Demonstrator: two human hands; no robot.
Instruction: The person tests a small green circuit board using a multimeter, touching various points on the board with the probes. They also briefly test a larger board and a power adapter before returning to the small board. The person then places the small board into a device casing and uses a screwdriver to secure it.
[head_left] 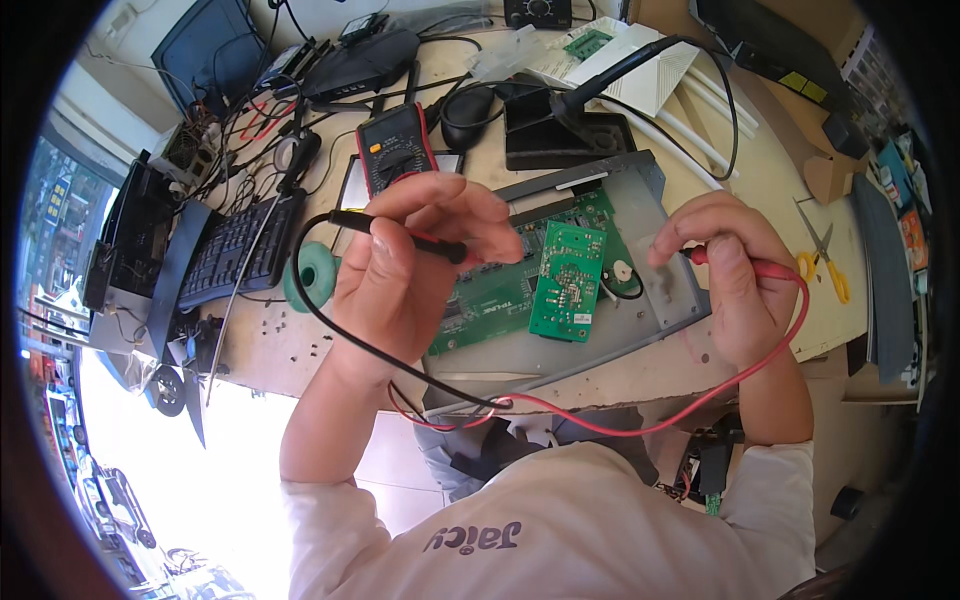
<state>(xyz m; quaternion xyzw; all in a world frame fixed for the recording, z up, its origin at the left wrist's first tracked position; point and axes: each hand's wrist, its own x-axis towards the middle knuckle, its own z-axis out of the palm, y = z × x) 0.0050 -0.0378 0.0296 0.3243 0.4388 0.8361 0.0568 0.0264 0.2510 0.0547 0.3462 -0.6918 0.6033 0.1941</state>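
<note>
My left hand (pixel 405 250) is closed round a black multimeter probe (pixel 400 236), its cable looping down past my wrist. In my right hand (pixel 735 270) is a red multimeter probe (pixel 697 255), held between thumb and fingers, with its red lead sagging in front of me. Between the hands, a small green circuit board (pixel 567 282) lies across a larger green board (pixel 480 308) in an open metal case (pixel 660 300). Neither probe visibly touches a board; their tips are hard to make out. Behind my left hand is a red and black multimeter (pixel 393 150).
A soldering iron stand (pixel 570 135) and black mouse (pixel 467 112) sit behind the case. Left are a keyboard (pixel 240 240), a green spool (pixel 312 275) and several loose screws (pixel 290 330). Yellow-handled scissors (pixel 825 255) lie right; a white router (pixel 635 70) is farther back.
</note>
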